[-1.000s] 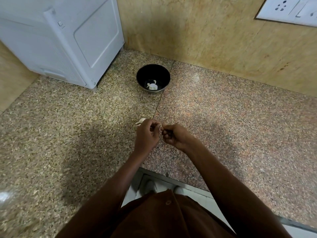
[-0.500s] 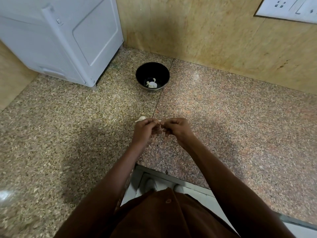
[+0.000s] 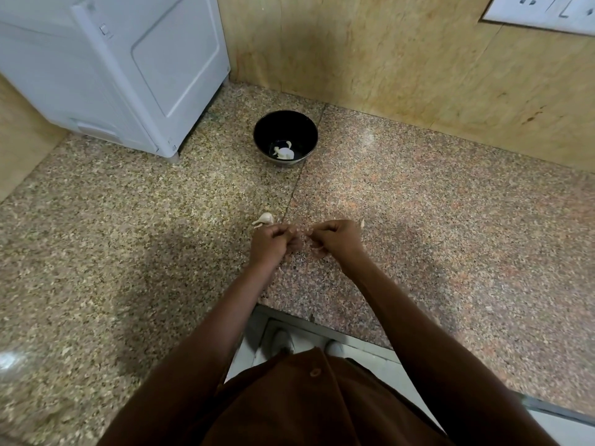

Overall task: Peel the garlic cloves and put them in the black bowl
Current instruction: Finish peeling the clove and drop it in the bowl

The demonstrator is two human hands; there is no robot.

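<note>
White appliance [image 3: 128, 69] far left against the wall: no brand or label legible on it. Black bowl [image 3: 285, 136] sits on the granite counter [image 3: 450, 236] straight ahead of both hands, well apart from them, with pale peeled garlic [image 3: 284, 152] already at its bottom.

Loose garlic clove [image 3: 264, 218] lies on the counter just beyond the left knuckles, long axis roughly left-right, thin tail pointing left. Not touched.

Left hand [image 3: 269, 244]: fingers curled, thumb and forefinger pinched at the gap between the hands. Right hand [image 3: 338, 239]: same, curled and pinching toward the left one. A pale strip spans the gap (clove or skin, too small to tell which); I read this as mid-peel on one clove held between them.

Key relation: the bowl lies dead ahead along the counter seam, about midway between the hands, so either could make the drop; the left is marginally nearer and also next to the spare clove.

A small pale bit [image 3: 362, 223] shows just past the right hand, probably skin.

Wall socket plate [image 3: 541, 11] top right: no readable writing.
</note>
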